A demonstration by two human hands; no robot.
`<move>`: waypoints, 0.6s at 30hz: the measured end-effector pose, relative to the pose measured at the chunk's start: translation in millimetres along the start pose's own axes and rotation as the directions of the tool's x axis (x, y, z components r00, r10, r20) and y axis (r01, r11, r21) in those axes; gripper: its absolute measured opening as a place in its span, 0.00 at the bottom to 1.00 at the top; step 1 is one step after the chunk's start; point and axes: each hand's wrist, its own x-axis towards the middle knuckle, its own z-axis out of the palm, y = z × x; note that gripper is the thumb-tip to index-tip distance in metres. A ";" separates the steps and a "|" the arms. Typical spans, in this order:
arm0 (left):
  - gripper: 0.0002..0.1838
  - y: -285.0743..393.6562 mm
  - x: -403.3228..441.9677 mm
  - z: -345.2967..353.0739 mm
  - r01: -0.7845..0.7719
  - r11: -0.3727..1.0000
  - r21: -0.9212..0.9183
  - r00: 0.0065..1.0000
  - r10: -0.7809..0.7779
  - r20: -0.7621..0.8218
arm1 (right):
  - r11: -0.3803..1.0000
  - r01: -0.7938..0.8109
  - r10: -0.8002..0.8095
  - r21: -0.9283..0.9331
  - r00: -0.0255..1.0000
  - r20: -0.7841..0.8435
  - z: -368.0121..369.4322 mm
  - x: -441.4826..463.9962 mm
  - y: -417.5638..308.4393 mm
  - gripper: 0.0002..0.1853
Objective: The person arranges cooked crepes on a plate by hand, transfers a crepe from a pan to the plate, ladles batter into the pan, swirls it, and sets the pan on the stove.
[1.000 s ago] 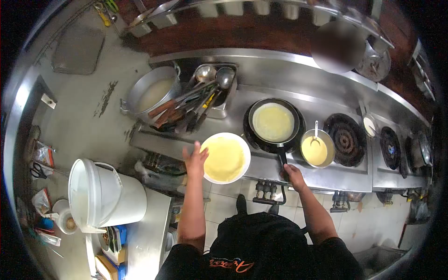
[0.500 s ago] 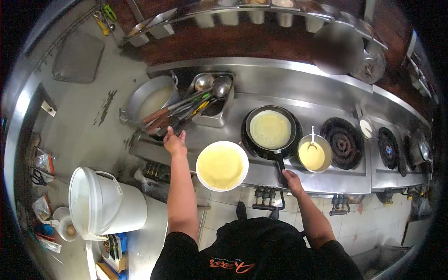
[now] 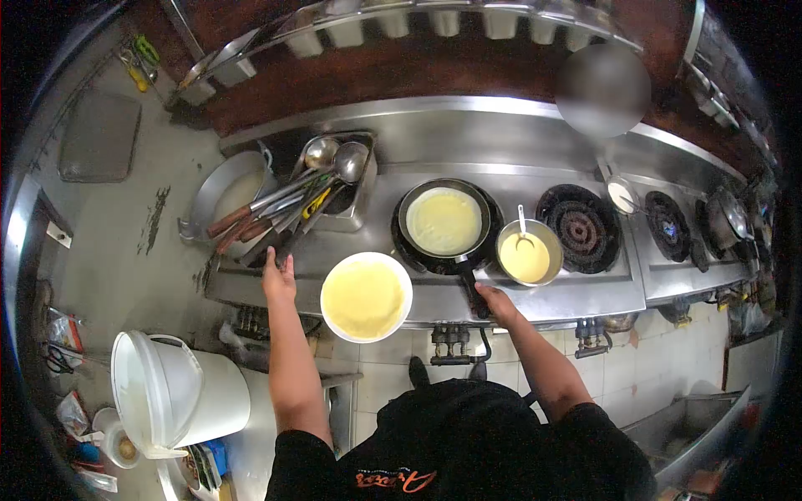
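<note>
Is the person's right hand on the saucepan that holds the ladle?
No, the right hand is on the black handle of the frying pan.

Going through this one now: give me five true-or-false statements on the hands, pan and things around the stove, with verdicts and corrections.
1. The right hand grips the handle of the frying pan. True.
2. The white plate is left of the frying pan in the view. True.
3. The left hand holds a cup. False: the left hand is by the dark tool handles; whether it touches one is unclear.
4. The frying pan is empty. False: a pale yellow layer covers its bottom.
5. A ladle stands in the pot of yellow batter. True.
</note>
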 end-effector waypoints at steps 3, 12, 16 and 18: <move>0.46 -10.5 3.8 -12.5 0.026 0.999 -0.042 0.995 -0.022 0.102 | 0.995 -0.088 0.084 0.052 0.993 0.088 -4.4 4.3 -6.8 0.20; 0.45 -65.2 -79.0 -95.7 -0.017 0.999 0.049 0.997 0.020 -0.069 | 0.802 -0.255 0.088 0.540 0.944 0.317 20.7 -6.1 -41.3 0.17; 0.28 -126.3 -66.1 -186.1 -0.084 0.912 0.402 0.987 0.130 -0.089 | 0.683 -0.293 0.145 0.669 0.952 0.269 43.1 -11.2 -59.7 0.16; 0.20 -136.5 -119.3 -140.2 -0.434 0.761 0.482 0.887 0.455 0.082 | 0.709 -0.262 0.053 0.655 0.945 0.322 38.2 -3.5 -43.0 0.12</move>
